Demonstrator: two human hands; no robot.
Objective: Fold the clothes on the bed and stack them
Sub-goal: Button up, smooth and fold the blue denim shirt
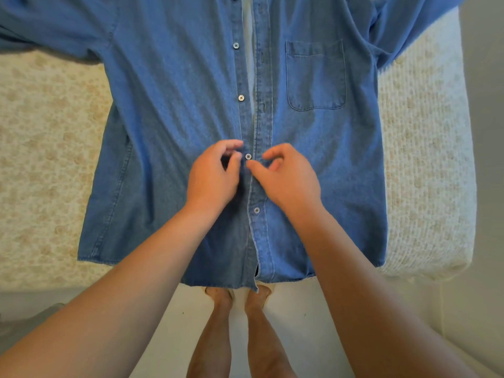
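Denim shirt (174, 110) flat on floral bedspread (49, 165), both hands' fingers (234, 159) pinching placket nr button (248, 156).

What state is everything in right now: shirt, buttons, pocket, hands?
Shirt: spread flat on the bed, front up, unfolded.
Lower buttons: fastened.
Upper buttons: undone.
Pocket: flat.
Left hand: pinching the placket.
Right hand: pinching the placket.

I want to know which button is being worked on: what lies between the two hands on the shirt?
In the head view, one white button on the denim shirt placket sits between the left hand and right hand.
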